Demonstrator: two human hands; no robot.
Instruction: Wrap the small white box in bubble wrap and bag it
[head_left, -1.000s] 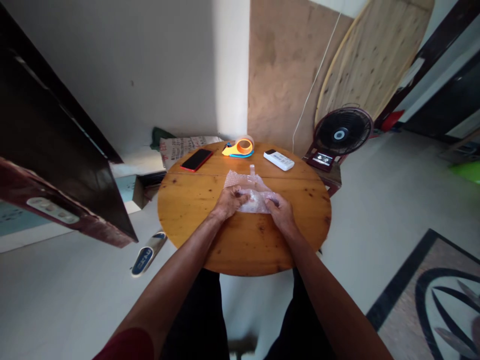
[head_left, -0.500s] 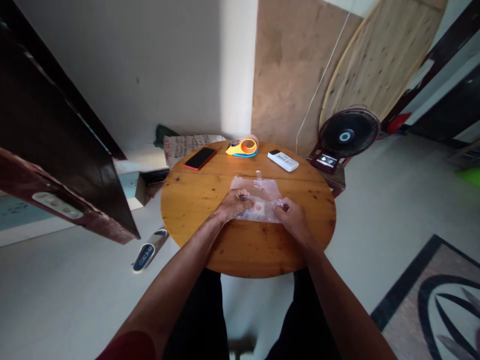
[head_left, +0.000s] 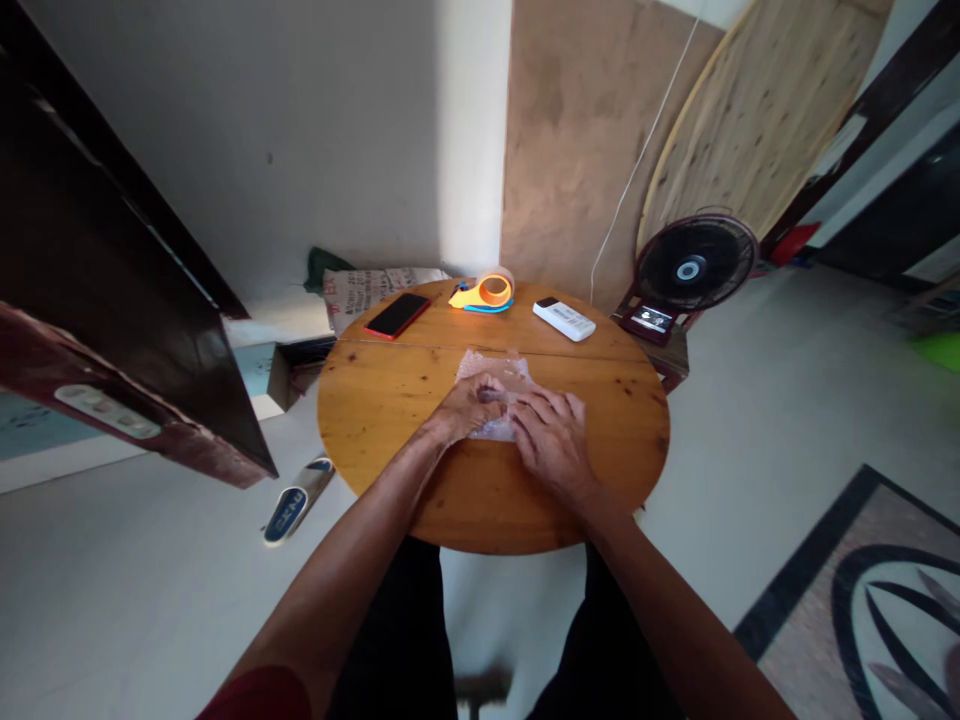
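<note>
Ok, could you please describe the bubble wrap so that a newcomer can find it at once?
Find the round wooden table. Near its middle, the left hand and right hand are on the bubble wrap. Unlike the phone, tape dispenser and white device farther back, it is pale, crumpled and partly see-through.

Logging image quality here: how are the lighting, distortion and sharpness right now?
Head view: dim overall, with a brighter strip of wall beyond the table; head view: the dark panel at left slants steeply, suggesting wide-angle distortion; head view: the bubble wrap shows little fine detail, partly covered by the right hand.
</note>
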